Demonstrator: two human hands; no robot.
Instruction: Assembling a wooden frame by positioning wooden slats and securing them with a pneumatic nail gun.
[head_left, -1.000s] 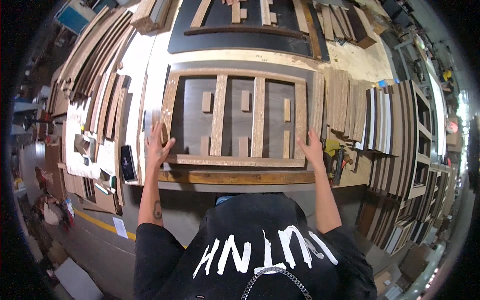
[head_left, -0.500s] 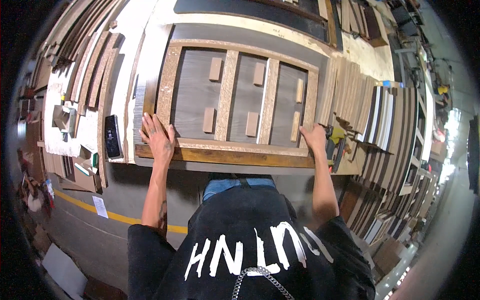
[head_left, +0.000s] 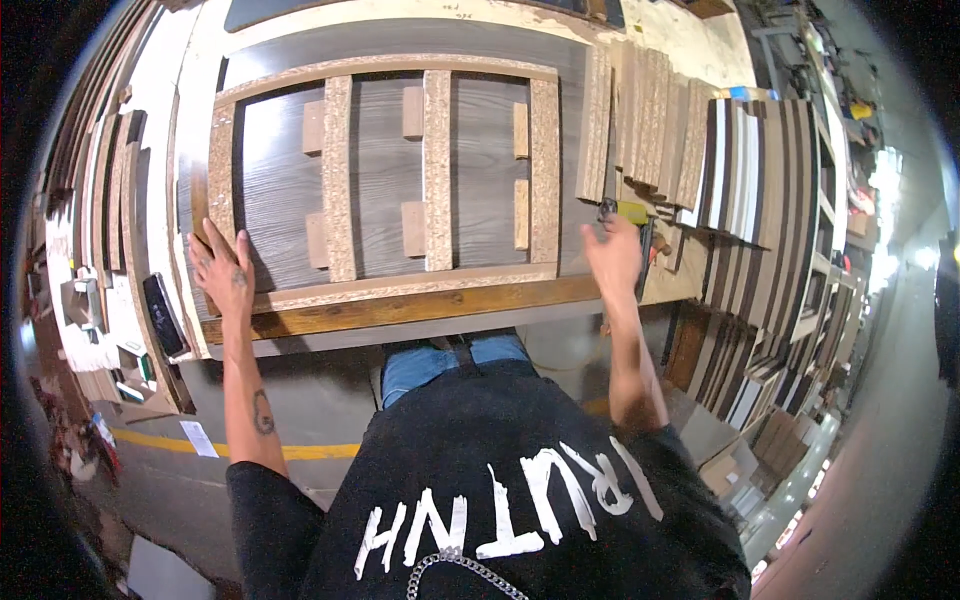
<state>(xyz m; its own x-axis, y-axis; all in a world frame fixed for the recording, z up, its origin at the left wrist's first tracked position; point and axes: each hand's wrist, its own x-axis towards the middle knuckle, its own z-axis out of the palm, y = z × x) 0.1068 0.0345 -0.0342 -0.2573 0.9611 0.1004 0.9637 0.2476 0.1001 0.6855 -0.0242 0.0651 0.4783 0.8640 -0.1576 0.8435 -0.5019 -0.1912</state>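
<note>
- I have the particleboard frame (head_left: 400, 285) lying on a grey wood-grain panel (head_left: 485, 185) at the near side of the tabletop (head_left: 685, 283); 2 inner slats split it into 3 bays.
- Left bay: 2 brown blocks (head_left: 314, 128), 1 far and 1 near, just beside the left inner slat.
- Middle bay: 2 similar blocks (head_left: 413, 229), placed the same way along the right inner slat.
- Right bay: 2 narrower, paler blocks (head_left: 521, 214) along the frame's right slat.
- A stained wood strip (head_left: 400, 312) runs along the frame's near side.
- My left hand (head_left: 224, 278) rests at the frame's near left corner, fingers spread, grip apart.
- My right hand (head_left: 613, 255) is off the frame, at the yellow-green tool (head_left: 631, 211) to the right; I cannot tell whether its grip has closed on it.
- Against 0.5 s ago, the right hand has left the frame's near right corner for the tool; the left hand has stayed at its corner, and all 6 blocks keep to their bays.
- A phone (head_left: 165, 315) lies well to the left.
</note>
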